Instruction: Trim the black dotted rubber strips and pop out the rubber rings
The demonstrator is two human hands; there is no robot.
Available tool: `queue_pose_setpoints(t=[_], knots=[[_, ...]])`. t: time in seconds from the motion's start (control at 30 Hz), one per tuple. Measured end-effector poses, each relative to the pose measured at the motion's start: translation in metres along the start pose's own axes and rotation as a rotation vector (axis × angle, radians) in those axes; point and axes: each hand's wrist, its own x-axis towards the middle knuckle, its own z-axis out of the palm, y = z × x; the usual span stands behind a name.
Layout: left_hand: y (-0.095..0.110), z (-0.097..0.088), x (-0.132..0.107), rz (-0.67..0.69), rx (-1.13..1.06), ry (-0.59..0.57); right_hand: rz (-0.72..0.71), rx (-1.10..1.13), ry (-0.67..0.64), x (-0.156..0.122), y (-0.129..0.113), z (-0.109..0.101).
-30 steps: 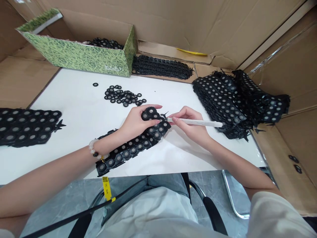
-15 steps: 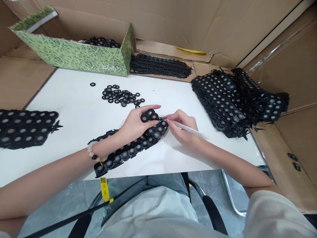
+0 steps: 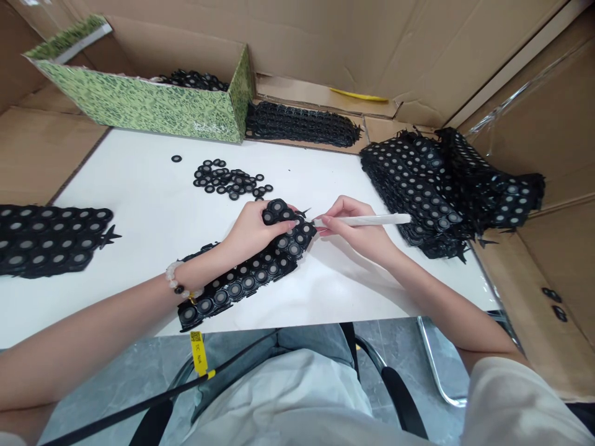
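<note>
A long black strip of ring parts point(image 3: 242, 279) lies on the white table point(image 3: 139, 198) in front of me. My left hand point(image 3: 253, 232) is closed round its far end, with the fingers curled over the top rings. My right hand point(image 3: 357, 232) pinches a thin white stick point(image 3: 367, 219), which lies nearly level. The stick's tip touches the strip's far edge, right beside my left fingertips. A bead bracelet sits on my left wrist.
Loose black rings point(image 3: 230, 179) lie scattered behind my hands. A green patterned box point(image 3: 139, 105) holds more at the back left. Stacks of black strips sit at the right point(image 3: 437, 186), the left edge point(image 3: 46, 238) and the back point(image 3: 302, 124). Cardboard walls surround the table.
My right hand swung the white stick down to a steep angle and back to nearly level. My left fingers curled tighter over the strip's end.
</note>
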Motion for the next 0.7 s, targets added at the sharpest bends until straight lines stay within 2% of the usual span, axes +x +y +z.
queue_pose_setpoints(t=[0.3, 0.4, 0.5, 0.7], knots=[[0.0, -0.002, 0.003, 0.017, 0.062, -0.049, 0.057, 0.114, -0.112, 0.001, 0.001, -0.003], [0.001, -0.004, 0.004, -0.01, 0.087, -0.149, 0.023, 0.091, -0.127, -0.003, 0.0, 0.002], [0.001, -0.005, 0.004, -0.011, 0.024, -0.246, -0.002, 0.035, -0.129, -0.007, 0.0, 0.006], [0.001, -0.004, 0.001, 0.01, -0.035, -0.251, -0.015, -0.03, -0.155, -0.009, 0.0, 0.005]])
